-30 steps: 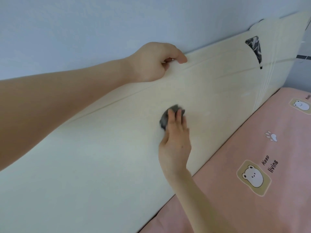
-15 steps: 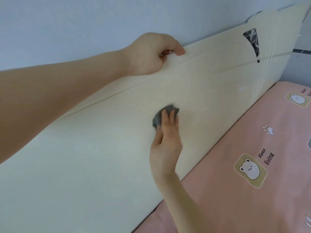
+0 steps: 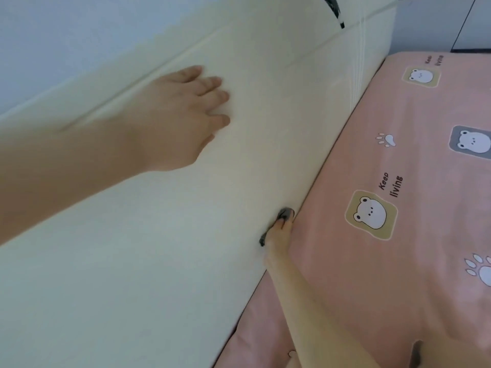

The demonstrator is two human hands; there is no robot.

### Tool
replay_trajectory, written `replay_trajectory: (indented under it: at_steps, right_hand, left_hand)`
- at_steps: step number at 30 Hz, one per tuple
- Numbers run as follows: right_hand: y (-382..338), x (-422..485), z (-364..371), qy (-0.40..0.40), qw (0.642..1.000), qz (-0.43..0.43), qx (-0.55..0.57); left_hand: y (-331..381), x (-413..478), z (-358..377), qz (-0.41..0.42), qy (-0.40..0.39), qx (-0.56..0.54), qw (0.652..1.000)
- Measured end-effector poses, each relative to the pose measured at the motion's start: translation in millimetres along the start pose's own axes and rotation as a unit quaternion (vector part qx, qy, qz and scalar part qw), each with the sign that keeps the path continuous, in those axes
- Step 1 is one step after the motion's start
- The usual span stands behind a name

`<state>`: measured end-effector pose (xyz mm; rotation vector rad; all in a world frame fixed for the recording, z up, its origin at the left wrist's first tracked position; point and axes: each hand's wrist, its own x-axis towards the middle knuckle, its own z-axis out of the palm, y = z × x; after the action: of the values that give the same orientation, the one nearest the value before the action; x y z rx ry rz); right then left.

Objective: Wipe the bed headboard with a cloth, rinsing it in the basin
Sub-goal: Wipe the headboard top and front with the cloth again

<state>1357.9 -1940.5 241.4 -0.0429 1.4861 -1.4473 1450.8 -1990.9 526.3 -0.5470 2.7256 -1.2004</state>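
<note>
The cream headboard (image 3: 148, 256) runs from lower left to upper right against a pale blue wall. My left hand (image 3: 183, 112) lies flat on its upper face, fingers straight. My right hand (image 3: 279, 235) presses a small dark grey cloth (image 3: 285, 213) against the headboard's bottom edge, right where it meets the mattress. Only bits of the cloth show past my fingertips and below my palm. No basin is in view.
A pink bed sheet (image 3: 372, 288) with bear and paw prints covers the mattress on the right. A black patterned patch (image 3: 335, 10) sits on the headboard's far end. A dark object (image 3: 416, 354) lies on the sheet near the bottom edge.
My right hand slid the cloth down the headboard to the seam with the mattress. My left hand let go of the headboard's top edge and now lies flat on its face.
</note>
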Motion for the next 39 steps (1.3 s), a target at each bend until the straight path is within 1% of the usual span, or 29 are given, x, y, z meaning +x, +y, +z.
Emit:
replay_trajectory:
  at_steps: [1,2,3,4,6,7,8,9,10,12,13,14,15,16,19,20,22,23,24,26,27,28,29,30,32,34,36,38,39]
  right_hand:
    - [2,-11,11,0.035,0.999,-0.011,-0.008]
    - [5,-37,22,0.05,0.995,-0.075,-0.035]
    - [10,-73,33,0.037,0.981,-0.18,-0.062]
    - [17,-108,40,0.0,0.95,-0.301,-0.088]
    - [19,-136,39,-0.109,0.857,-0.493,-0.106]
    - [13,-115,31,-0.141,0.821,-0.54,-0.121]
    - [9,-84,22,-0.141,0.799,-0.566,-0.149]
    - [2,-50,15,-0.121,0.807,-0.555,-0.158]
    - [-9,-13,11,-0.093,0.844,-0.505,-0.153]
    - [-42,46,4,-0.063,0.946,-0.303,-0.097]
    - [-57,60,6,-0.064,0.971,-0.222,-0.065]
    - [-67,59,8,-0.071,0.976,-0.198,-0.057]
    - [-69,47,12,-0.086,0.971,-0.215,-0.064]
    - [-60,26,13,-0.099,0.957,-0.263,-0.072]
    - [17,-67,1,-0.182,0.884,-0.417,-0.103]
    - [39,-79,-11,-0.197,0.865,-0.445,-0.119]
    - [42,-56,-24,-0.204,0.843,-0.473,-0.155]
    - [35,-31,-26,-0.195,0.843,-0.471,-0.169]
    - [20,-2,-24,-0.164,0.863,-0.442,-0.184]
    - [-16,39,-22,-0.106,0.929,-0.298,-0.194]
    - [-26,45,-20,-0.107,0.954,-0.22,-0.175]
    - [-28,35,-18,-0.123,0.963,-0.185,-0.154]
    - [-23,14,-16,-0.137,0.964,-0.178,-0.14]
    - [-10,-15,-15,-0.145,0.956,-0.215,-0.138]
    - [26,-77,-16,-0.183,0.926,-0.303,-0.129]
    - [48,-114,-24,-0.225,0.9,-0.337,-0.162]
    - [36,-113,-29,-0.226,0.89,-0.342,-0.2]
    - [18,-84,-27,-0.196,0.88,-0.357,-0.245]
    - [2,-60,-24,-0.178,0.878,-0.345,-0.281]
  left_hand:
    - [-3,7,2,-0.002,-0.001,-0.01,1.0]
    - [-5,13,4,0.001,0.002,-0.014,1.0]
    - [-7,18,6,0.008,0.004,-0.009,1.0]
    - [-8,21,6,0.014,0.005,-0.001,1.0]
    - [-10,25,5,0.027,-0.002,0.011,1.0]
    - [-10,24,4,0.031,-0.005,0.016,0.999]
    - [-11,23,4,0.034,-0.004,0.022,0.999]
    - [-12,22,3,0.032,-0.005,0.027,0.999]
    - [-11,20,2,0.03,-0.008,0.029,0.999]
    - [-9,21,0,0.025,-0.023,0.02,0.999]
    - [-9,22,-2,0.02,-0.031,0.014,0.999]
    - [-10,23,-4,0.016,-0.035,0.01,0.999]
    - [-11,25,-6,0.014,-0.036,0.009,0.999]
    - [-14,28,-6,0.015,-0.032,0.012,0.999]
    - [-23,37,-8,0.013,-0.029,0.015,0.999]
    - [-24,40,-7,0.012,-0.033,0.021,0.999]
    - [-23,43,-7,0.012,-0.044,0.04,0.998]
    - [-21,43,-6,0.009,-0.052,0.049,0.997]
    - [-19,43,-7,0.001,-0.062,0.056,0.997]
    - [-17,42,-7,-0.016,-0.078,0.058,0.995]
    - [-17,42,-9,-0.019,-0.082,0.058,0.995]
    - [-17,44,-10,-0.024,-0.084,0.055,0.995]
    - [-17,46,-12,-0.027,-0.082,0.046,0.995]
    - [-17,47,-14,-0.029,-0.082,0.037,0.995]
    - [-15,50,-15,-0.018,-0.092,0.038,0.995]
    - [-15,49,-14,-0.01,-0.093,0.045,0.995]
    - [-13,47,-15,-0.022,-0.109,0.055,0.992]
    - [-10,46,-16,-0.046,-0.141,0.075,0.986]
    - [-7,45,-17,-0.051,-0.157,0.085,0.983]
